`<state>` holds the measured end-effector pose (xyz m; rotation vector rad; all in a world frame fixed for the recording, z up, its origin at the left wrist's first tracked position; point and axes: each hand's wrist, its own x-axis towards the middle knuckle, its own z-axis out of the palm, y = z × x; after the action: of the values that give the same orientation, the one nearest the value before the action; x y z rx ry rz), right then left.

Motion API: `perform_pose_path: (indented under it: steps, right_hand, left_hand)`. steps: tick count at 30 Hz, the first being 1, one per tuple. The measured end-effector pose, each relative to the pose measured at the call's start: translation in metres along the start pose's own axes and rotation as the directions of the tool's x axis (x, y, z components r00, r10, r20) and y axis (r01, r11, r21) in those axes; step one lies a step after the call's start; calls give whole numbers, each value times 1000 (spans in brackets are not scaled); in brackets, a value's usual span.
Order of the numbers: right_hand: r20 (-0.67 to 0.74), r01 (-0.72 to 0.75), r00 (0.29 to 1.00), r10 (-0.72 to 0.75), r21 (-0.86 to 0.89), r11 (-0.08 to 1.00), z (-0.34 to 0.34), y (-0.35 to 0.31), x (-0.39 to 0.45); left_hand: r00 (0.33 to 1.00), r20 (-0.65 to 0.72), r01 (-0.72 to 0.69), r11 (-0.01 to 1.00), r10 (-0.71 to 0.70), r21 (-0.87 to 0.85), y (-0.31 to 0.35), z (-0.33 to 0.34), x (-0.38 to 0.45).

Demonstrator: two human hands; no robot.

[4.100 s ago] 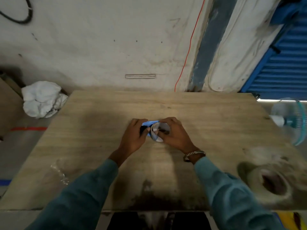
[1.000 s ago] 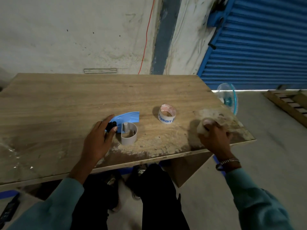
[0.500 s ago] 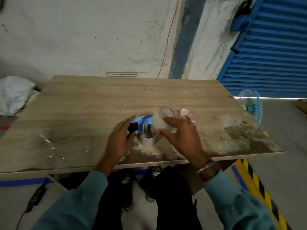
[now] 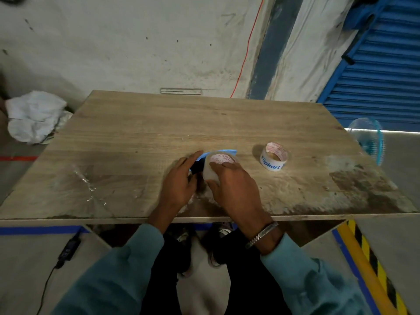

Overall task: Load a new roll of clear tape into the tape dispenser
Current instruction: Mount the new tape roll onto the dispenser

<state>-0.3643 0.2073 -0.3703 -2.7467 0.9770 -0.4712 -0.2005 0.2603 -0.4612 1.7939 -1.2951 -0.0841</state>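
Note:
My right hand (image 4: 234,185) grips a roll of clear tape (image 4: 212,168) with a pink-printed core and holds it over the blue tape dispenser (image 4: 225,152), of which only a blue strip and a dark part show. My left hand (image 4: 179,183) rests on the dispenser's left side, fingers curled around it. Both hands are near the front middle of the wooden table (image 4: 159,133). The dispenser's spool is hidden by the roll and my hands.
A nearly spent roll printed "Flipkart" (image 4: 273,156) stands on the table to the right. Crumpled clear tape (image 4: 84,178) lies at the left. A small blue fan (image 4: 368,139) stands past the right edge, white cloth (image 4: 34,117) at the left.
My right hand took the clear roll from the table's right corner and brought it over the dispenser, now lower onto it. The left hand stayed on the dispenser.

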Motion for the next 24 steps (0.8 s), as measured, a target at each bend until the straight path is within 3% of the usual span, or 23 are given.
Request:
perform_pose_path:
  steps: [8, 12, 17, 21, 24]
  right_hand:
    - [61, 21, 998, -26, 79, 997, -10, 20, 5]
    - [57, 5, 998, -3, -36, 999, -14, 21, 2]
    - [35, -48, 998, 49, -25, 999, -20, 24, -3]
    - [69, 16, 998, -10, -84, 996, -11, 17, -10]
    - [57, -33, 998, 34, -19, 999, -7, 19, -10]
  left_hand:
    - [1000, -26, 11, 1000, -11, -16, -5, 4, 1]
    - [1000, -20, 18, 999, -18, -27, -4, 4, 1]
    - [1000, -5, -21, 999, 21, 40, 1, 4, -2]
    - [999, -10, -32, 998, 32, 47, 1, 4, -4]
    - [999, -31, -11, 999, 13, 41, -2, 5, -3]
